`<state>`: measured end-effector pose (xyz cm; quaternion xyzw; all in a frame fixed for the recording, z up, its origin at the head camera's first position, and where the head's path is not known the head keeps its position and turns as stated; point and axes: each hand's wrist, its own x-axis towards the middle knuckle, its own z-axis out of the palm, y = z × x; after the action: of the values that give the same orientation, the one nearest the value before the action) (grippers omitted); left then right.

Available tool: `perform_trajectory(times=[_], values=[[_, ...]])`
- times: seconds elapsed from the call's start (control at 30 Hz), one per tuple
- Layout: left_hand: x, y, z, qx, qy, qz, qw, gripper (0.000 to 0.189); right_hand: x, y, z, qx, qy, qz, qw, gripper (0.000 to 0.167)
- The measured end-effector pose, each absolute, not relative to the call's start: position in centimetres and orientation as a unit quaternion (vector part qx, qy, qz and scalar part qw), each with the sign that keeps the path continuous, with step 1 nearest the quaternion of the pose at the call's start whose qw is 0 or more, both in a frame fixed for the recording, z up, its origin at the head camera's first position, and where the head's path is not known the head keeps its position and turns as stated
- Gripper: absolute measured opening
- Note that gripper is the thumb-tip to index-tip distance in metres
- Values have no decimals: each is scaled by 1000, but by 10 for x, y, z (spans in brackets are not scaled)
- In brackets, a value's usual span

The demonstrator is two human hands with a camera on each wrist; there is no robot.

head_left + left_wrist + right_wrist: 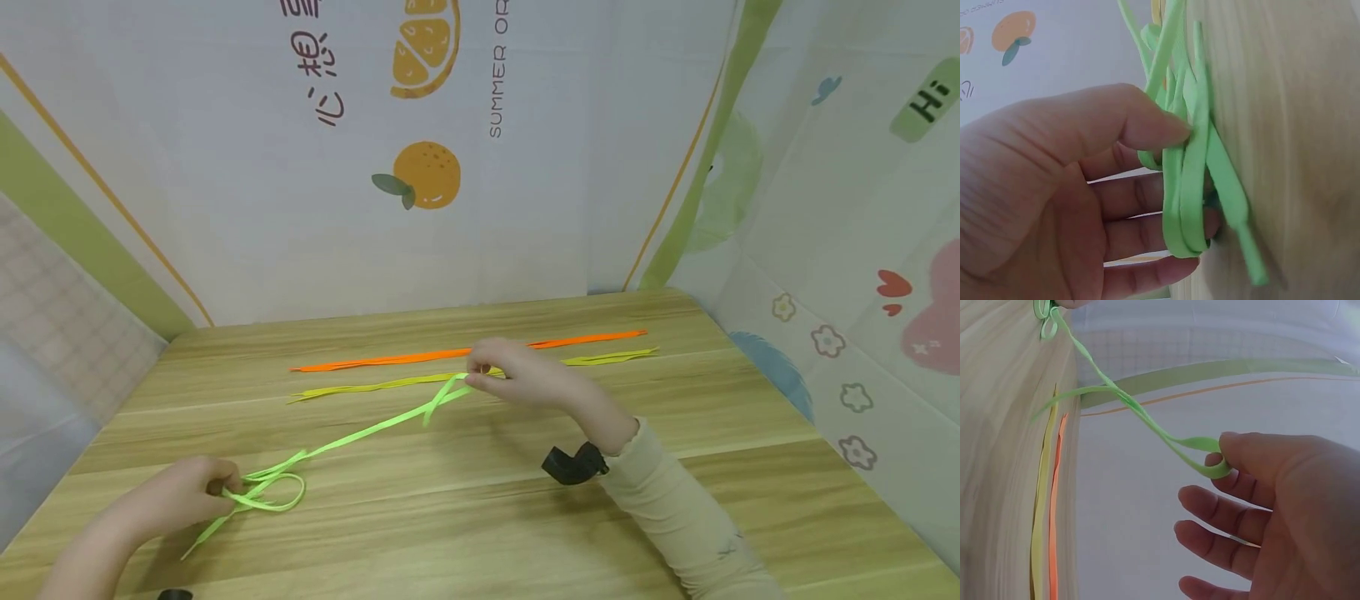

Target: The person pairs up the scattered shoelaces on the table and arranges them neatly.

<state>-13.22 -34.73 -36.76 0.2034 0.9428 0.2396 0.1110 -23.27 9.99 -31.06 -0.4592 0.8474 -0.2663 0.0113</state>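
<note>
A bright green shoelace (367,432) stretches between my two hands above the wooden table. At the front left, my left hand (176,496) pinches its bunched loops between thumb and fingers; the tipped end (1251,253) dangles beside them in the left wrist view. My right hand (525,375) is raised near the table's middle, pinching a small bend of the lace between thumb and index finger (1227,481). From that pinch a short loose end hangs down. The right hand's other fingers are spread apart and hold nothing.
An orange shoelace (390,360) lies straight across the back of the wooden table (420,533). In front of it lies a yellow shoelace (375,387), partly hidden behind my right hand. Printed cloth (300,225) hangs behind the table and at its sides.
</note>
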Motion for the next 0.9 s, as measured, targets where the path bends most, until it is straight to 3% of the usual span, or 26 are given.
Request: perform_trajectory(times=[0.17, 0.47, 0.67, 0.9], values=[[-133, -351, -370, 230, 933, 259, 95, 20, -233, 107, -307, -457, 850, -262, -8, 8], [-135, -351, -373, 267, 930, 252, -2, 29, -236, 123, -305, -452, 851, -266, -32, 7], [-134, -348, -366, 223, 946, 232, -27, 27, -237, 132, -304, -444, 853, -271, -34, 8], [-133, -347, -357, 156, 963, 217, -12, 22, -239, 141, -305, -434, 857, -275, -35, 8]])
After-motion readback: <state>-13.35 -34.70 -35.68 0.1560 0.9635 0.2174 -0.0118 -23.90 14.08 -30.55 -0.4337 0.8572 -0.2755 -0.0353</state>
